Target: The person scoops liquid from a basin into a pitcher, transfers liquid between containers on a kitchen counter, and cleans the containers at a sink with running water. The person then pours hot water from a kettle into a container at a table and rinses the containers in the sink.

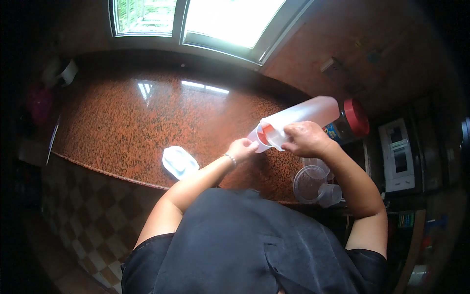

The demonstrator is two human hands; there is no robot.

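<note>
A tall, frosted plastic pitcher (313, 109) lies tilted above the counter, its open mouth toward the left. My right hand (306, 138) is closed around its handle side, near the mouth. At that mouth my left hand (241, 148) pinches a small translucent piece that looks like a plastic cup (259, 142). The cup and the pitcher's rim overlap, so I cannot tell whether they touch. Reddish colour shows inside the opening; whether it is liquid is unclear. A white plastic lid (180, 162) rests on the counter, left of my left forearm.
Clear plastic containers (309, 184) stand by the front edge, below my right wrist. Behind the pitcher is a jar with a red lid (356, 117). A white-framed appliance (397, 156) is at the right. The speckled counter (122, 122) runs under a window (225, 22).
</note>
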